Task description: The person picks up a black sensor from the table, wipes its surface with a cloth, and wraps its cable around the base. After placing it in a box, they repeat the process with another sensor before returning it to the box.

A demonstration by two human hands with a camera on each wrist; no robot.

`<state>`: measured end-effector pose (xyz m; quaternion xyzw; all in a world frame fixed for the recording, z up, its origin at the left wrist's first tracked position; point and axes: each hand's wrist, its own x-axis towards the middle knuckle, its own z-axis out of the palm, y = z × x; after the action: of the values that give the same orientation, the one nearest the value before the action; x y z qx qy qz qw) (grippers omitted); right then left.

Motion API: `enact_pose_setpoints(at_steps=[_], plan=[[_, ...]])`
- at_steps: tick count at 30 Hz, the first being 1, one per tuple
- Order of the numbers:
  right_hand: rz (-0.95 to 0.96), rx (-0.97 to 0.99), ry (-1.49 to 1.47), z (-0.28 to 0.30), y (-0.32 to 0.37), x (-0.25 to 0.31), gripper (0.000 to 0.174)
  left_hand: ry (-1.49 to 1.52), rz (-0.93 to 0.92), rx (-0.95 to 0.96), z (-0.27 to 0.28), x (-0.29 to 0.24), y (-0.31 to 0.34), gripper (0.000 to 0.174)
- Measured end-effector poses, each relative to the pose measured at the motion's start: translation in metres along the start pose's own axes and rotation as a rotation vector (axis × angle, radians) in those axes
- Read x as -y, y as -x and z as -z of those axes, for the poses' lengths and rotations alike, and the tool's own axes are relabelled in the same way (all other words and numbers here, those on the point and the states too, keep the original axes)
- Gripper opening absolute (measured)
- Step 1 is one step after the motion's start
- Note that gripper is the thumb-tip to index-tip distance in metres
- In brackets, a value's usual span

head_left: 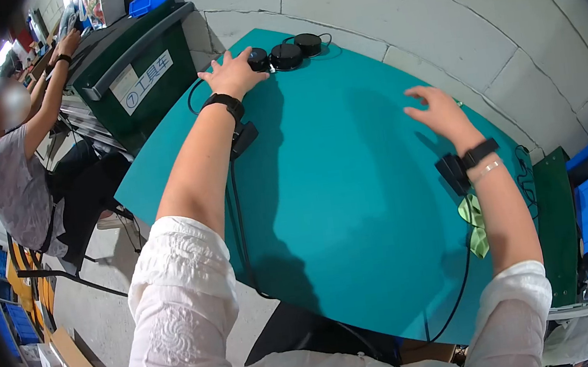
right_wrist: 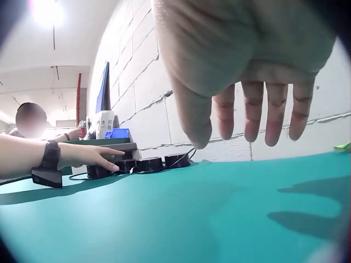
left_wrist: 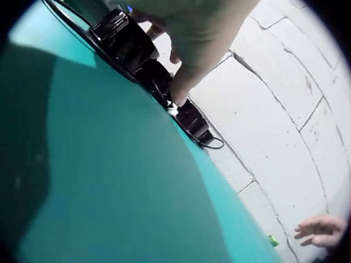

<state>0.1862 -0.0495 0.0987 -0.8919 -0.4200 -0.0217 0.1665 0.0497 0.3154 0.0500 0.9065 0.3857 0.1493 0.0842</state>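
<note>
Several round black cylinders [head_left: 286, 56] with thin black cables stand in a row at the far edge of the teal table [head_left: 355, 213]. My left hand [head_left: 232, 76] reaches over the left end of the row, fingers spread, the thumb right at a cylinder. In the left wrist view, a small white piece [left_wrist: 173, 108] shows by the thumb, beside a black cylinder [left_wrist: 125, 41]. My right hand [head_left: 441, 114] hovers above the table's far right side, holding nothing. Its fingers hang loosely downward in the right wrist view, well apart from the cylinders.
A green patterned item [head_left: 478, 231] lies near my right forearm. White block wall [head_left: 360, 2] borders the table's far side. A dark green tool cart [head_left: 144, 77] stands at the left, near a seated person [head_left: 23, 163]. Cables run from both wrist cameras.
</note>
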Motion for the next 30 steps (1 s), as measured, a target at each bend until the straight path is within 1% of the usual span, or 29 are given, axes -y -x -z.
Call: enact_pose_setpoints(at_steps=[1,2,4,5,6,8,9,11,12,13,15,16,17,18,19,21,23,25,27,30], plan=[[0.023,0.022,0.007,-0.011,-0.020,0.001,0.050,-0.029,-0.010,0.038,-0.002,0.003,-0.004,0.081],[0.051,0.023,0.001,-0.018,-0.036,0.011,0.054,-0.032,-0.007,0.034,-0.004,0.005,-0.007,0.081],[0.138,0.016,-0.035,-0.036,-0.074,0.028,0.064,0.022,-0.049,0.086,-0.009,0.008,-0.013,0.080],[0.197,0.009,-0.065,-0.047,-0.096,0.036,0.068,0.008,-0.079,0.130,-0.002,0.008,-0.011,0.077],[0.209,0.010,-0.074,-0.058,-0.118,0.045,0.068,-0.017,-0.081,0.117,-0.003,0.008,-0.010,0.076],[0.282,-0.036,-0.056,-0.080,-0.160,0.065,0.077,-0.029,-0.084,0.095,-0.004,0.009,-0.010,0.073],[0.296,-0.037,-0.066,-0.091,-0.178,0.074,0.077,-0.043,-0.084,0.077,-0.005,0.008,-0.009,0.071],[0.229,-0.035,0.041,-0.113,-0.213,0.090,0.086,-0.064,-0.098,0.066,-0.004,0.009,-0.007,0.069],[0.215,0.001,0.041,-0.124,-0.226,0.092,0.091,-0.068,-0.110,0.052,-0.004,0.009,-0.006,0.066],[0.228,0.002,0.028,-0.126,-0.231,0.099,0.091,-0.086,-0.110,0.044,-0.005,0.009,-0.006,0.065],[0.098,0.099,0.144,-0.133,-0.232,0.107,0.091,-0.062,-0.119,0.035,-0.008,0.010,-0.007,0.057],[0.105,0.131,0.103,-0.137,-0.235,0.103,0.090,-0.068,-0.115,0.044,-0.009,0.012,-0.008,0.057],[0.137,0.112,0.080,-0.140,-0.236,0.098,0.088,-0.074,-0.124,0.027,-0.010,0.013,-0.010,0.053],[0.166,0.093,0.101,-0.142,-0.235,0.094,0.086,-0.075,-0.134,0.009,-0.011,0.013,-0.008,0.048],[0.197,0.069,0.124,-0.142,-0.232,0.092,0.085,-0.071,-0.133,0.014,-0.011,0.013,-0.004,0.048],[0.214,0.086,0.140,-0.138,-0.226,0.088,0.083,-0.035,-0.156,0.031,-0.006,0.011,0.001,0.044],[0.246,0.107,0.156,-0.128,-0.214,0.088,0.081,-0.008,-0.159,0.039,0.000,0.008,0.012,0.043],[0.261,0.122,0.170,-0.119,-0.196,0.086,0.079,0.011,-0.182,0.096,0.004,0.005,0.028,0.043],[0.296,0.118,0.207,-0.112,-0.175,0.083,0.077,0.010,-0.206,0.094,0.006,0.002,0.049,0.044],[0.317,0.091,0.302,-0.101,-0.132,0.085,0.074,0.023,-0.249,0.177,0.021,-0.004,0.086,0.049]])
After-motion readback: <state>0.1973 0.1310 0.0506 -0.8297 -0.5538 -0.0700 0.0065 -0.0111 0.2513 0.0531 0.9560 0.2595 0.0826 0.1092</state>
